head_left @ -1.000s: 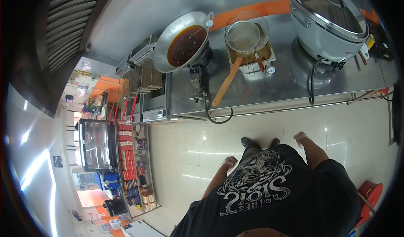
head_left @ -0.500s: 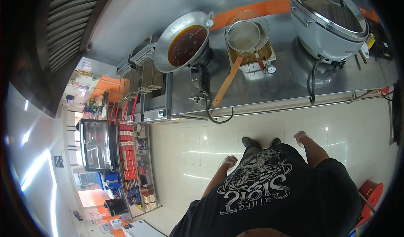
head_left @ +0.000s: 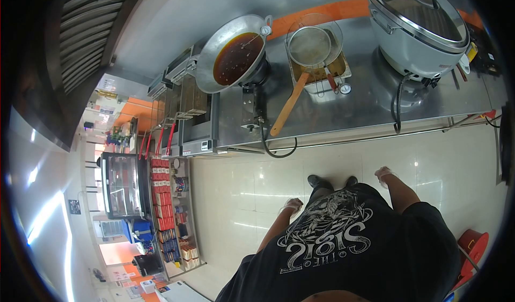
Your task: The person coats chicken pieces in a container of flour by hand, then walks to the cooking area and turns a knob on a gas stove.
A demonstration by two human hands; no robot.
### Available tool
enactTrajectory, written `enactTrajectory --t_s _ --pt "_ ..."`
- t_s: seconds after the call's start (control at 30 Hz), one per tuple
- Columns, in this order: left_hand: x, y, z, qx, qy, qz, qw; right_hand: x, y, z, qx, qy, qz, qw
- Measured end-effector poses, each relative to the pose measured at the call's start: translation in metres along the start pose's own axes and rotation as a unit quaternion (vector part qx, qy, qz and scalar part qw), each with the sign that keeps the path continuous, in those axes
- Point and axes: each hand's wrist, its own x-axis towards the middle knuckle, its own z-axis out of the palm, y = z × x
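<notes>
My left hand (head_left: 292,204), in a clear plastic glove, hangs by my side over the floor, its fingers loosely apart. On the other side hangs my right hand (head_left: 383,174), gloved the same way and open, also with nothing in it. Both stay well away from the steel counter (head_left: 354,108). On a burner there sits a metal wok (head_left: 209,66) of dark brown oil (head_left: 236,60), with a dial thermometer (head_left: 265,30) at its rim. Beside it, a wire strainer (head_left: 310,47) with a wooden handle (head_left: 289,106) rests over a rectangular pan (head_left: 346,71); a second dial thermometer (head_left: 345,89) is at the pan's edge.
A large lidded rice cooker (head_left: 413,44) stands at the counter's right. To the left are a fryer (head_left: 201,135) with baskets (head_left: 192,98) and a shelf (head_left: 185,216) of boxes. A black hose (head_left: 279,154) hangs off the counter's front. Something red (head_left: 472,248) is behind me at right.
</notes>
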Motion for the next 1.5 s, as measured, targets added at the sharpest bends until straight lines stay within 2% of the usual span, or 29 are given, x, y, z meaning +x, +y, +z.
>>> enactTrajectory --t_s 0.03,0.1,0.2,0.3,0.4,0.5,0.53,0.6,0.63,0.67,0.7,0.73,0.83,1.0,1.23,1.3,1.4,1.5 --pt "-0.001 0.001 -0.002 -0.017 -0.003 -0.015 1.000 -0.001 -0.001 -0.002 0.020 -0.021 0.026 0.999" --pt "-0.007 0.010 -0.014 -0.052 -0.008 -0.045 0.998 -0.051 -0.034 -0.048 0.061 -0.062 0.077 0.993" --pt "-0.001 0.004 -0.006 -0.111 -0.010 -0.069 0.991 -0.015 -0.007 -0.010 0.045 0.005 0.043 0.998" --pt "0.001 0.000 -0.001 -0.023 0.007 -0.007 1.000 0.046 0.029 0.039 -0.090 -0.001 -0.022 0.996" --pt "0.001 0.001 -0.003 -0.029 -0.003 -0.010 1.000 0.038 0.024 0.033 -0.092 -0.005 -0.021 0.995" --pt "-0.001 0.007 -0.011 -0.126 -0.020 -0.076 0.989 -0.002 -0.001 -0.001 0.059 -0.011 0.061 0.996" --pt "-0.003 0.008 -0.014 -0.087 -0.019 -0.056 0.994 -0.006 -0.003 -0.005 -0.042 -0.024 -0.001 0.999" --pt "-0.006 0.012 -0.019 -0.011 -0.016 -0.016 1.000 -0.011 -0.003 -0.012 -0.242 -0.050 -0.123 0.961" --pt "-0.007 0.014 -0.022 -0.009 -0.022 -0.014 1.000 -0.012 -0.006 -0.014 -0.082 -0.060 -0.016 0.995" --pt "-0.009 0.017 -0.027 -0.007 -0.028 -0.013 1.000 -0.023 -0.018 -0.024 0.081 -0.069 0.093 0.990" --pt "-0.009 0.018 -0.029 -0.004 -0.034 -0.011 0.999 -0.031 -0.026 -0.031 0.241 -0.074 0.198 0.947" --pt "-0.010 0.019 -0.030 -0.004 -0.034 -0.009 0.999 -0.024 -0.021 -0.025 0.154 -0.060 0.125 0.978" --pt "-0.008 0.017 -0.028 -0.009 -0.029 -0.009 0.999 -0.017 -0.013 -0.016 0.060 -0.040 0.069 0.995" --pt "-0.010 0.019 -0.030 -0.022 -0.018 -0.013 1.000 -0.015 -0.010 -0.012 0.043 -0.026 0.057 0.997" --pt "-0.015 0.030 -0.041 -0.077 -0.030 -0.066 0.994 -0.004 0.000 -0.001 0.030 -0.009 0.044 0.999" --pt "-0.016 0.034 -0.045 -0.077 -0.033 -0.077 0.993 0.000 0.002 0.003 0.035 -0.004 0.035 0.999" --pt "-0.005 0.022 -0.028 -0.029 -0.035 -0.034 0.998 -0.013 -0.006 -0.008 0.040 -0.013 0.070 0.997" --pt "0.020 -0.023 0.032 -0.048 0.043 0.024 0.998 -0.006 0.006 0.008 0.273 0.011 0.078 0.959"
